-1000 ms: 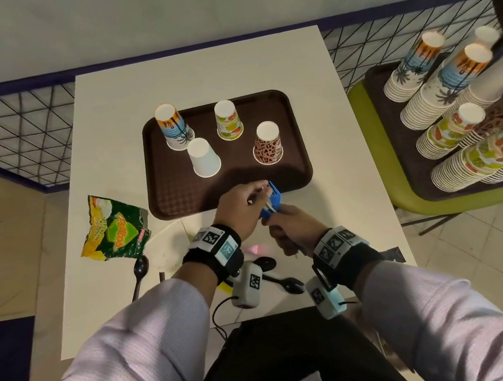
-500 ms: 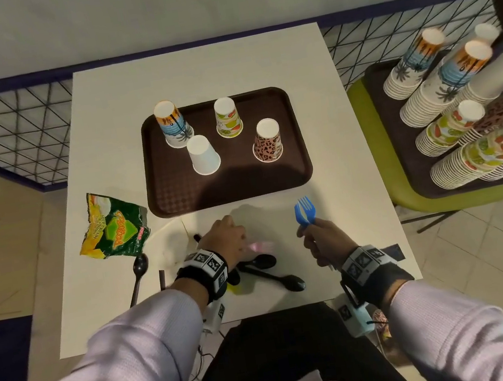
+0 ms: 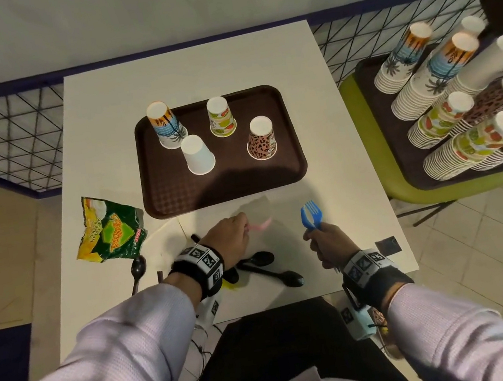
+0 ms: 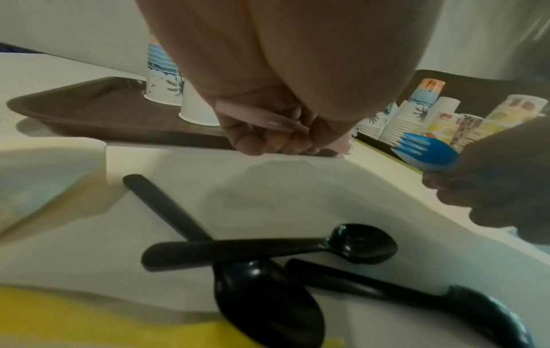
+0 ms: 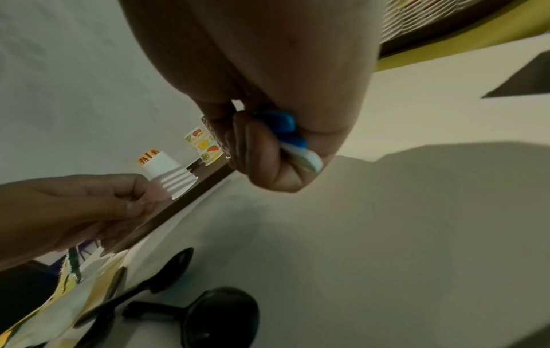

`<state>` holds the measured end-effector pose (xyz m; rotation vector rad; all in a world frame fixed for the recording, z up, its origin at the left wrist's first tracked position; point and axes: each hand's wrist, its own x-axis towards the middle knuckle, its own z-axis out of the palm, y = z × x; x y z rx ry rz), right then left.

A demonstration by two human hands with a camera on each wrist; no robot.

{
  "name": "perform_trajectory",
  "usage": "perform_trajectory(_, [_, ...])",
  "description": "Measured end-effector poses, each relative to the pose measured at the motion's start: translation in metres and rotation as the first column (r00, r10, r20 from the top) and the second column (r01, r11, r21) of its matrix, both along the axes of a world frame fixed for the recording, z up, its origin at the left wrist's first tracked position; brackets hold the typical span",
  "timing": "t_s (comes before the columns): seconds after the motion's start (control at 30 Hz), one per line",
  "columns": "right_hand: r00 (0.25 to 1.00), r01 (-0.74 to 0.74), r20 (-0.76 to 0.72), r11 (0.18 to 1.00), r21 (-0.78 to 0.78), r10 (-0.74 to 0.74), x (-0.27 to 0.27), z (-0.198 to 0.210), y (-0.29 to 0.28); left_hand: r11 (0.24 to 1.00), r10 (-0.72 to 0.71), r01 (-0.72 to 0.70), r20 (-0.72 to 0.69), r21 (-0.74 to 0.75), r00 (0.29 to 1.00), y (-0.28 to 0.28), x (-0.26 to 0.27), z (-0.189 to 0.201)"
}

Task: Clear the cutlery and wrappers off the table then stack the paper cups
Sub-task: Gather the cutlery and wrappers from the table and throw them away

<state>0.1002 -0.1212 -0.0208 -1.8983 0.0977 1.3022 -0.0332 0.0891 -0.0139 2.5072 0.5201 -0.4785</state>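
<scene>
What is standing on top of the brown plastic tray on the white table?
Four upside-down paper cups stand on the brown plastic tray: beach-print, plain white, fruit-print and leopard-print. Whether anything lies under them is hidden.

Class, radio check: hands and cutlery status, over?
Left hand pinches pink fork. Right hand grips blue forks. Black spoons remain on table.

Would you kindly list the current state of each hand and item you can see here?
left hand: pinches the pink fork
right hand: grips the blue forks, tines up
black spoons: lying crossed on the table
chip wrapper: torn open, flat on the table
four paper cups: upside down, unstacked, on the tray
</scene>
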Motion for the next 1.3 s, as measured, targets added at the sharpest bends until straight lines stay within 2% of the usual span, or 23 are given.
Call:
perform_trajectory(0.07, [1.000,-0.016,0.012,1.000,-0.002,0.016,-0.002,-0.004,0.001,0.999,-0.038,0.036,-0.067,-0.032,0.997,-0.002,-0.003,0.001])
perform_trajectory(0.13, [0.988,-0.116,0.097,0.992,-0.049,0.120,-0.005,-0.007,0.001,0.996,-0.093,0.094,-0.151,-0.001,0.984,-0.003,-0.005,0.001])
perform_trajectory(0.17, [0.955,-0.214,0.188,0.971,-0.102,0.230,-0.006,-0.008,0.001,0.990,-0.130,0.137,-0.185,0.024,0.974,-0.003,-0.007,-0.001])
perform_trajectory(0.23, [0.809,-0.417,0.351,0.881,-0.222,0.471,-0.011,-0.009,-0.002,0.975,-0.195,0.213,-0.219,0.065,0.956,-0.003,-0.010,-0.006])
perform_trajectory(0.3, [0.711,-0.523,0.402,0.816,-0.245,0.576,-0.019,-0.010,-0.005,0.967,-0.216,0.240,-0.220,0.085,0.951,-0.005,-0.012,-0.010])
perform_trajectory(0.37, [0.668,-0.579,0.402,0.776,-0.248,0.627,-0.026,-0.010,-0.007,0.970,-0.203,0.225,-0.201,0.093,0.958,-0.006,-0.011,-0.013])
perform_trajectory(0.47, [0.647,-0.606,0.383,0.749,-0.266,0.659,-0.035,-0.016,-0.010,0.978,-0.159,0.177,-0.152,0.112,0.976,-0.010,-0.007,-0.015])
perform_trajectory(0.63, [0.542,-0.645,0.420,0.681,-0.347,0.728,-0.045,-0.018,-0.013,0.998,0.001,0.002,-0.042,0.062,0.999,-0.015,0.001,-0.014])
perform_trajectory(0.83, [0.578,-0.638,0.389,0.695,-0.333,0.717,-0.032,-0.013,-0.010,0.961,0.273,-0.270,0.051,-0.056,0.961,-0.014,0.016,-0.004])
perform_trajectory(0.97, [0.615,-0.657,0.301,0.685,-0.315,0.729,-0.011,-0.009,-0.010,0.934,0.332,-0.316,0.084,-0.165,0.939,-0.014,0.026,0.004])
perform_trajectory(1.07, [0.633,-0.662,0.270,0.688,-0.298,0.725,0.002,-0.003,-0.008,0.906,0.374,-0.353,0.051,-0.234,0.926,-0.015,0.030,0.012])
perform_trajectory(1.2, [0.690,-0.598,0.342,0.768,-0.229,0.638,0.017,0.007,-0.003,0.888,0.413,-0.389,0.057,-0.244,0.909,-0.021,0.037,0.024])
perform_trajectory(1.3, [0.714,-0.559,0.384,0.807,-0.191,0.586,0.025,0.018,0.004,0.904,0.393,-0.365,0.097,-0.222,0.914,-0.023,0.042,0.027])
